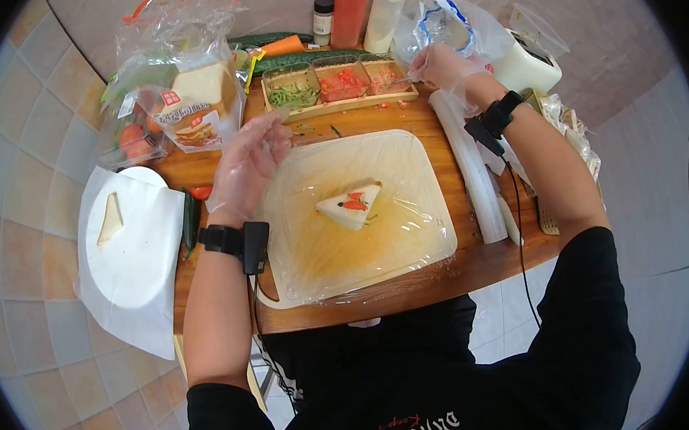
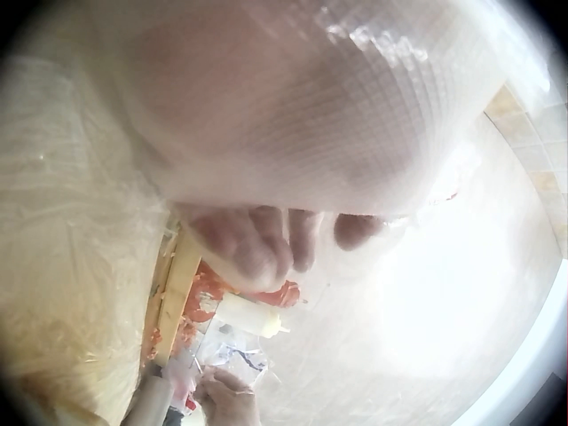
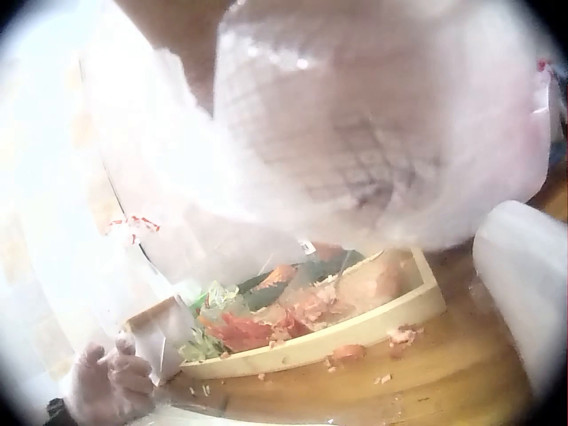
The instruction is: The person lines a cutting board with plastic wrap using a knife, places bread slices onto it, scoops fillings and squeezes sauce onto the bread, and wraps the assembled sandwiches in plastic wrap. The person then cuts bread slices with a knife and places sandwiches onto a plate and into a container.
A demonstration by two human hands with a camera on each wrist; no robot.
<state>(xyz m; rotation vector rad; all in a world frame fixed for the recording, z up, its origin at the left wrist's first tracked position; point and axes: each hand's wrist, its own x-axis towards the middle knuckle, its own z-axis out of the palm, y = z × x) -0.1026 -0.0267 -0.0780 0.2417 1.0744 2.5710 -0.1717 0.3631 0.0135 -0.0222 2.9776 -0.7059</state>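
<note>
My left hand (image 1: pixel 251 161), in a clear plastic glove, hovers over the left rim of the cutting board (image 1: pixel 422 241) with its fingers loosely bent and nothing in them. Also gloved, my right hand (image 1: pixel 448 70) is at the right end of the divided tray (image 1: pixel 353 105); its fingertips pinch a thin grey utensil (image 1: pixel 404 79) whose lower end lies in that end's chopped pinkish filling. The left wrist view shows this hand from afar. On the film-covered board sits a triangular piece of white bread (image 1: pixel 344 209), topped with red pieces and edged with green shreds.
A roll of cling film (image 1: pixel 469 166) lies right of the board. At left are a white plate (image 1: pixel 129 270) with a bread piece and a bag of sliced bread (image 1: pixel 197 105). A red squeeze bottle (image 1: pixel 349 13) and a cream one (image 1: pixel 384 14) stand behind the tray.
</note>
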